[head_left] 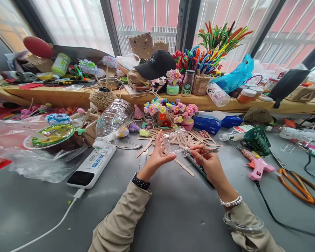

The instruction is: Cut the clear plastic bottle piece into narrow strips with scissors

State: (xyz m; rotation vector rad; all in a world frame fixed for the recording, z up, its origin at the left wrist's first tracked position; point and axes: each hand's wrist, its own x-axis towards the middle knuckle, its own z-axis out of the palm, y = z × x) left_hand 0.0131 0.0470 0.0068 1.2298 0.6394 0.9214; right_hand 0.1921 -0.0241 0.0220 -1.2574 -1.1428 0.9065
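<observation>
In the head view, above the middle of the grey table (173, 217): a clear plastic piece (175, 138) with a notched upper edge, in the air between both hands. Gripped by the left hand (159, 158), between thumb at the near side and fingers at the far side. Closed inside the fingers of the right hand (211, 166): a slim metal tool (211, 151), directed with its pointed end to the right. Not possible to tell its exact kind. Just beside the plastic, the fingertips of the same hand; contact there not clear to see.

Below and behind the hands, many flat wooden sticks (185, 168) in a loose heap. Partly hidden under the right hand, a long dark object (203, 174).

Towards the right side, a pink glue gun (258, 163) and, farther out, large scissors (295, 187) with orange-brown handles. Towards the left, a white device (98, 162) with a dark screen, joined to a white cable (63, 218). At the back, small colourful flowers (190, 110) near blue packets (207, 123). Higher, along a wooden ledge (76, 96), a black cap (157, 64) and bright pipe cleaners (223, 38).
</observation>
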